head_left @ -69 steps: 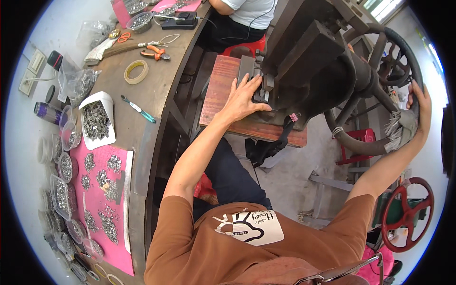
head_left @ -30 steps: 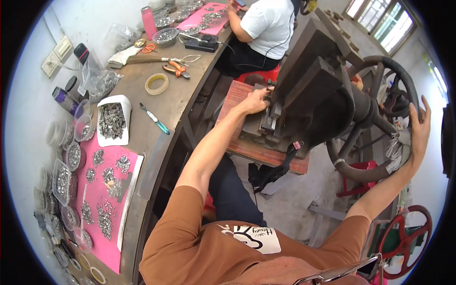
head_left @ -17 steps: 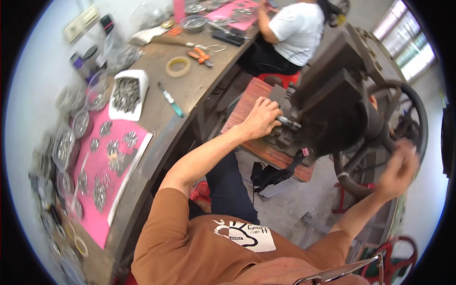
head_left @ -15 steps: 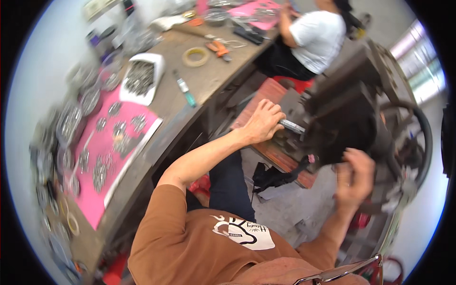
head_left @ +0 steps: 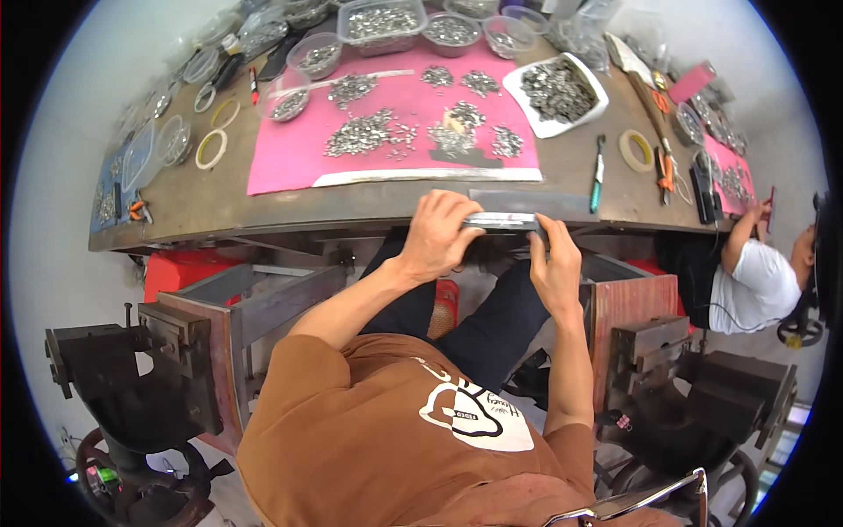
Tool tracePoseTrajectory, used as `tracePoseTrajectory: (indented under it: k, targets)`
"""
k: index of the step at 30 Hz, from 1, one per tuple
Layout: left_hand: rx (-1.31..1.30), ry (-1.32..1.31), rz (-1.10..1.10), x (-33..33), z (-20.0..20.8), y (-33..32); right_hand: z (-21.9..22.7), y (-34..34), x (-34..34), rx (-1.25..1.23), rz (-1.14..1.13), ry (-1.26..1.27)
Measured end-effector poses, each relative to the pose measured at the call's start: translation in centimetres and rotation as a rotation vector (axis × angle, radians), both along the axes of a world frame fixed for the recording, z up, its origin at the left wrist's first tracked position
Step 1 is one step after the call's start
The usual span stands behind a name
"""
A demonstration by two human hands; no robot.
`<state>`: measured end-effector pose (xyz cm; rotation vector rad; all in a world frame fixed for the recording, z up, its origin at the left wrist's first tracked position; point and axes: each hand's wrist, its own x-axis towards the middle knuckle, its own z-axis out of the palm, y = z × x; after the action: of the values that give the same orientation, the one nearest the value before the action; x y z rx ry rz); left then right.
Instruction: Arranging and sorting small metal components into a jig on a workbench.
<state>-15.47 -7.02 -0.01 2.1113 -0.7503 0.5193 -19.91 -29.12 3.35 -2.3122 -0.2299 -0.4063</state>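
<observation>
Holding a slim metal bar [head_left: 500,218] level at the edge of a table [head_left: 198,189]

Sits facing the table, long and brown, stretching across the view. Has a dark metal press [head_left: 132,378] at the lower left and a second press [head_left: 680,395] at the lower right. Shares the table with a seated co-worker [head_left: 751,285] in a white top, at the far right. Wears a brown T-shirt [head_left: 351,395] and dark trousers [head_left: 502,307]. Faces a pink sheet [head_left: 285,167] spread on the table, with a white tray [head_left: 546,129] of dark metal pieces [head_left: 558,90] at the upper right corner and a clear rectangular tub [head_left: 386,46] along the far edge.

Pinches the bar at both ends: clasps the left end between thumb and fingers of the left hand [head_left: 437,233], the right end in the right hand [head_left: 555,263], with a closed grip on each side. Holds it roughly level, over the trousers and in line with the table's near edge; cannot tell whether touching that edge.

Shows, right of the sheet, a slim green-and-white brush [head_left: 598,180], then orange-handled pliers [head_left: 667,169], with a tape roll [head_left: 624,151] between. Ends with the smallest: loose silvery bits [head_left: 358,136], heaped in separate piles on the pink sheet.
</observation>
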Motion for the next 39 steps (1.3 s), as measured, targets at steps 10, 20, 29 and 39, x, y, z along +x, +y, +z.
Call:
tracePoseTrajectory:
  k: [10, 20, 29, 39]
  targets:
    - [0.092, 0.105, 0.05, 5.2, -2.2, 8.8, -4.8, 7.8, 6.7, -0.067, 0.027, -0.088]
    - [0.1, 0.023, 0.096, 6.6, -2.1, 8.3, -6.1, 9.0, 7.6, -0.097, -0.092, -0.186]
    - [0.111, -0.123, 0.126, 5.9, -3.7, 7.4, -7.5, 9.5, 7.9, -0.142, -0.104, -0.251]
    - [-0.661, 0.15, 0.239, -0.7, -4.5, 12.6, -8.0, 9.2, 7.9, -0.193, -0.109, -0.318]
